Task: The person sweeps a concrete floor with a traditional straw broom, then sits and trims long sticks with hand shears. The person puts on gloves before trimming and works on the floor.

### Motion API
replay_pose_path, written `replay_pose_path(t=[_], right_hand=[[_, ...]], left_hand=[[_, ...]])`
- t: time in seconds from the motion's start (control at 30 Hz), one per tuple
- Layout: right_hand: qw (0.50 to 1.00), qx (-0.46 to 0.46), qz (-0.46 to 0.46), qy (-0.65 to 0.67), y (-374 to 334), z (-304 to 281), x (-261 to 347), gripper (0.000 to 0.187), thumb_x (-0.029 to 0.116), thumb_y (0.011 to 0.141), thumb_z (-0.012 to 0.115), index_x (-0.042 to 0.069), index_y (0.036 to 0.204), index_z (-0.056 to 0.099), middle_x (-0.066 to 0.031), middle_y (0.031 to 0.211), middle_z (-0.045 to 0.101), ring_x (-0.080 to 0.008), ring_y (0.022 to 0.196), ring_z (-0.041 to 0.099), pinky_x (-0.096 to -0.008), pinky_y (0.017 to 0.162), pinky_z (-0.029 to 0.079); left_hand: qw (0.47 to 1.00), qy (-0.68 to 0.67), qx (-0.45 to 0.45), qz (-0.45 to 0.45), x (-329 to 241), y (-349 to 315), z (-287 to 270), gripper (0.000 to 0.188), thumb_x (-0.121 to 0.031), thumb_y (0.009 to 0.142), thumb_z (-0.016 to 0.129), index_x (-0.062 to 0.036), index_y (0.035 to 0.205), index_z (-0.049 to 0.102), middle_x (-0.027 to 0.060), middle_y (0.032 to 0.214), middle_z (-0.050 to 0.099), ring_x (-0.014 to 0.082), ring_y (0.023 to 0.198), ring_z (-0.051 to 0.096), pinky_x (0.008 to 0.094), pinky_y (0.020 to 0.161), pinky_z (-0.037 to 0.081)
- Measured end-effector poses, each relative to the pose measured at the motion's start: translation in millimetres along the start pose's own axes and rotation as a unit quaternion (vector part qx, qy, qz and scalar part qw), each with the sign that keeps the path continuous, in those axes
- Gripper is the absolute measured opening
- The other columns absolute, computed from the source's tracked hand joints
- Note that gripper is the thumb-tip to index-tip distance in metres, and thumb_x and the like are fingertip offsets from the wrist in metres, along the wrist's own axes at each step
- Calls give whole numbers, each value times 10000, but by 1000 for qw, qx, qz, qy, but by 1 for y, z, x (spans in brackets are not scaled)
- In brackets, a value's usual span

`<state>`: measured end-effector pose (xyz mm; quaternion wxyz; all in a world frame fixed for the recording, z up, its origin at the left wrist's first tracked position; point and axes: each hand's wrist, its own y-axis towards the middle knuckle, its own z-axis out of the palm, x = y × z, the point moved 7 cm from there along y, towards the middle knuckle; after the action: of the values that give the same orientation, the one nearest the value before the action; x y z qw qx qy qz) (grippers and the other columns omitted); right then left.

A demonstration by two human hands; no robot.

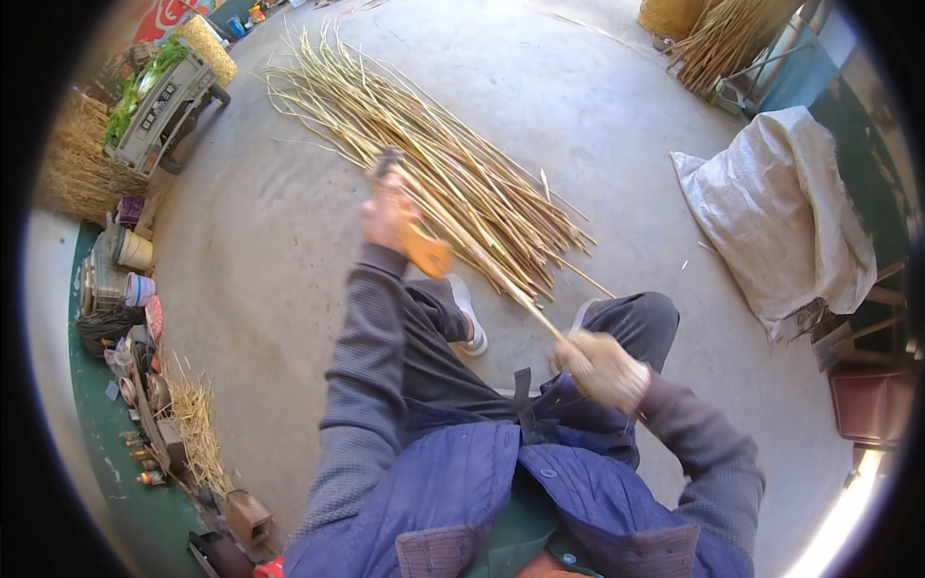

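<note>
My left hand (383,214), blurred by motion, is closed round a hand tool with an orange handle (429,252). The tool's dark head shows above the fist, but its kind is too smeared to make out. A pale glove covers my right hand (602,368), which grips the near end of a long, thin stick (525,301). From there the stick slants up and left toward the tool. Beyond and beneath it, a loose bundle of long yellow-brown sticks (453,178) lies spread over the floor in front of my feet.
A crumpled white woven sack (771,212) lies at the right. More sticks (737,39) stand at the far right. A grey cart (159,111) with greens on it is at the far left. Buckets, including a cream one (135,250), and straw (198,424) line the left wall.
</note>
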<state>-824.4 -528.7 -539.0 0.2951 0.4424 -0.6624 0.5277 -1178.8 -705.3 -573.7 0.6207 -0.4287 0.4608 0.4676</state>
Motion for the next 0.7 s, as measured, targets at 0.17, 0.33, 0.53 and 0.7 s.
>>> replay_pose_path(t=[0.17, 0.33, 0.53, 0.7], right_hand=[[986, 24, 165, -7, -78, -15, -57, 314, 247, 1047, 478, 8, 1158, 648, -74, 808, 658, -120, 617, 620, -287, 577, 539], [988, -4, 139, 68, -39, -35, -21, 360, 340, 1063, 494, 41, 1226, 610, -30, 709, 593, -92, 576, 550, -252, 522, 475], [983, -46, -119, -130, 80, -41, 35, 250, 115, 942, 597, -36, 1141, 589, -137, 968, 615, -272, 690, 665, -380, 601, 539], [982, -77, -132, -111, 67, -33, 13, 201, 193, 1040, 513, 27, 1061, 623, -96, 788, 594, -180, 619, 624, -339, 558, 506]], left_hand=[[999, -27, -22, -13, -31, 53, -60, 240, -318, 991, 665, -86, 943, 628, -5, 687, 547, 99, 538, 527, 241, 472, 458], [997, -14, 39, -66, -8, -13, 10, 246, -339, 986, 677, -104, 1024, 615, -14, 714, 535, 99, 554, 525, 233, 479, 450], [983, -49, 145, -103, 37, -122, 108, 264, -331, 1010, 651, -72, 1020, 597, 0, 674, 549, 95, 502, 533, 238, 445, 456], [977, 9, 174, -122, 50, -135, 107, 284, -327, 1014, 643, -47, 1053, 615, 2, 668, 556, 104, 487, 541, 241, 441, 461]])
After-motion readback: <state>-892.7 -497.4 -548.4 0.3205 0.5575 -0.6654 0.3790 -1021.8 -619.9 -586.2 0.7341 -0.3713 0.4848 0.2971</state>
